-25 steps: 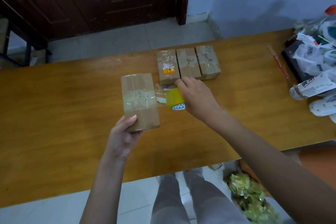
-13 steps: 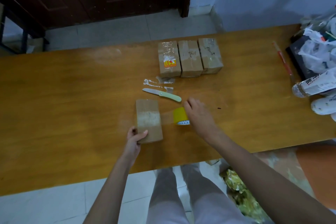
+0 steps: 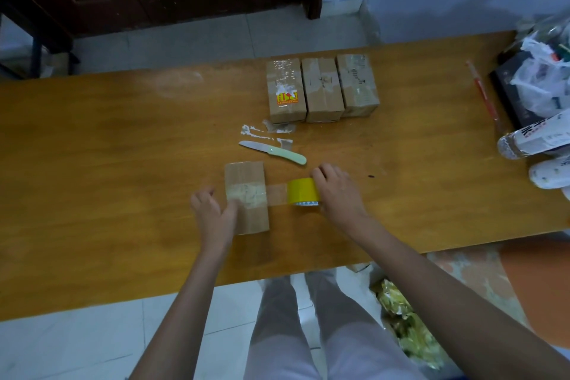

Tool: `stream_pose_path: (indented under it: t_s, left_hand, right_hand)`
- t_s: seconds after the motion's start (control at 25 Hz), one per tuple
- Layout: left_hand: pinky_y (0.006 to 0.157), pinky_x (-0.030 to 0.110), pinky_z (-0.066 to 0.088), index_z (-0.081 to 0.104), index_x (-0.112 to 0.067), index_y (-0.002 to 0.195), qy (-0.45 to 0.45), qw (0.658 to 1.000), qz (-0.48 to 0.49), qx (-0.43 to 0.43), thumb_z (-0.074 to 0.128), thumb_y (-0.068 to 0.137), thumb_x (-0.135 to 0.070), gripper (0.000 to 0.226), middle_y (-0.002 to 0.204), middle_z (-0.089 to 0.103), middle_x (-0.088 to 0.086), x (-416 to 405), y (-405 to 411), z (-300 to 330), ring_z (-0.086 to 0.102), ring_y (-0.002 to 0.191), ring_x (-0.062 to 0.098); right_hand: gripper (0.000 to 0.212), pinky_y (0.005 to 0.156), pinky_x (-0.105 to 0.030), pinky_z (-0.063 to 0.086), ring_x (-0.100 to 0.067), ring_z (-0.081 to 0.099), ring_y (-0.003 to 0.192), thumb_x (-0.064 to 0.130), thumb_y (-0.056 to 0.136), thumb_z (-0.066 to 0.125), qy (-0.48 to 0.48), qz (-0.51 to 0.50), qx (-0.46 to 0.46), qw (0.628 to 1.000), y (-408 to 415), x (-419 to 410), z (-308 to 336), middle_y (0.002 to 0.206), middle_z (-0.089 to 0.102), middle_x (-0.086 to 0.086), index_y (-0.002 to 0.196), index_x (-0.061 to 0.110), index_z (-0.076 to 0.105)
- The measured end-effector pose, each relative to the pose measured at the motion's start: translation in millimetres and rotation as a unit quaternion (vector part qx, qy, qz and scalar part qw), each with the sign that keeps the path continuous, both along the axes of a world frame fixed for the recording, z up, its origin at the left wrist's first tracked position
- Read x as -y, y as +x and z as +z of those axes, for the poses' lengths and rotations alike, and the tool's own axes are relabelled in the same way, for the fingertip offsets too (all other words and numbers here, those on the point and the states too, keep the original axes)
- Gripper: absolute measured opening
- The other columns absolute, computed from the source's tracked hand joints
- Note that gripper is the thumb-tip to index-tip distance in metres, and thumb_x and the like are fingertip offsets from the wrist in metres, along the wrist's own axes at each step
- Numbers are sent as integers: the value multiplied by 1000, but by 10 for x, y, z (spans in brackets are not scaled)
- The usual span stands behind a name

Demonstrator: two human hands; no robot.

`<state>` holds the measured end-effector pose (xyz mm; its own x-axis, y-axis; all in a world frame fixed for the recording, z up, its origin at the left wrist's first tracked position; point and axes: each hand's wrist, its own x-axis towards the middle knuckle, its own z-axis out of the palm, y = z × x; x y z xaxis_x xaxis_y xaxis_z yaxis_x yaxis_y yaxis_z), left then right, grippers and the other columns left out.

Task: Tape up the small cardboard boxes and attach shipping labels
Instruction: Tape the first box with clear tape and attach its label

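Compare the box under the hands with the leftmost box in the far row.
The near box lies alone by the table's front edge; the far box sits in a row, against its neighbour.
The near box is joined to the tape roll by a clear strip; the far box has none.
The far box bears a yellow and red sticker; the near box shows none.
The left hand touches the near box; nothing touches the far one.
Both are small brown cardboard boxes.
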<state>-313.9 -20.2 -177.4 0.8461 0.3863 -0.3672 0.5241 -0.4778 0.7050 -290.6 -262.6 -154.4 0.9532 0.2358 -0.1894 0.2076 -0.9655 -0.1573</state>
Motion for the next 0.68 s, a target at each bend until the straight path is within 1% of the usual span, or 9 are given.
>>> stream_pose_path:
  t_s: [0.08, 0.12, 0.2, 0.28, 0.36, 0.48, 0.6, 0.68]
  left_hand:
    - [92, 39, 41, 51, 1, 124, 105, 992, 22, 66, 55, 96, -24, 38, 127, 47, 17, 135, 275, 127, 49, 115, 32]
    - [93, 38, 39, 54, 0, 120, 155, 985, 8, 80, 50, 98, -24, 33, 123, 51, 16, 217, 405, 160, 50, 114, 31]
    - [93, 39, 37, 57, -3, 116, 237, 965, -73, 86, 40, 101, -24, 31, 118, 56, 13, 346, 585, 114, 49, 112, 29]
    - [93, 39, 36, 59, -5, 114, 298, 939, -160, 69, 31, 103, -25, 36, 117, 58, 11, 410, 619, -34, 49, 109, 27]
    - [90, 39, 37, 60, -6, 109, 324, 926, -185, 60, 26, 104, -26, 40, 111, 60, 11, 395, 605, -151, 50, 104, 27]
    - [85, 40, 39, 60, -5, 101, 318, 932, -159, 72, 26, 103, -25, 40, 104, 59, 12, 359, 669, -204, 50, 99, 27]
    - [84, 41, 39, 60, -3, 102, 329, 929, -159, 60, 27, 103, -25, 40, 104, 59, 15, 303, 790, -209, 51, 99, 29]
    - [85, 42, 39, 60, -1, 104, 336, 927, -161, 46, 27, 103, -24, 40, 106, 59, 16, 268, 832, -201, 51, 100, 31]
  right_hand:
    - [56, 83, -31, 45, -21, 53, 103, 13, 70, 80, 2, 6, 8, 1000, 2, -4, -5, 116, 54, -7, 119, 15, 53]
    - [56, 83, -31, 45, -21, 53, 102, 13, 70, 80, 3, 8, 10, 1000, 3, -3, -13, 115, 54, -7, 119, 15, 53]
    - [57, 83, -31, 45, -21, 53, 101, 11, 69, 80, 5, 9, 16, 1000, 11, 5, -37, 114, 54, -7, 119, 14, 53]
    - [56, 81, -32, 47, -21, 54, 99, 8, 68, 80, 12, 5, 24, 1000, 29, 22, -60, 112, 54, -7, 117, 14, 54]
    - [58, 79, -32, 47, -22, 55, 98, 6, 65, 81, 19, 3, 26, 999, 55, 47, -72, 111, 55, -7, 116, 14, 54]
    - [63, 80, -31, 47, -21, 55, 99, 8, 63, 83, 17, 13, 28, 999, 106, 65, -78, 111, 55, -7, 118, 14, 53]
    - [66, 78, -33, 49, -23, 57, 96, 6, 62, 83, 10, 29, 42, 999, 228, 65, -56, 110, 55, -9, 120, 12, 52]
    - [67, 79, -35, 49, -25, 57, 97, 4, 64, 81, -4, 41, 42, 998, 314, 76, -38, 112, 55, -10, 123, 11, 52]
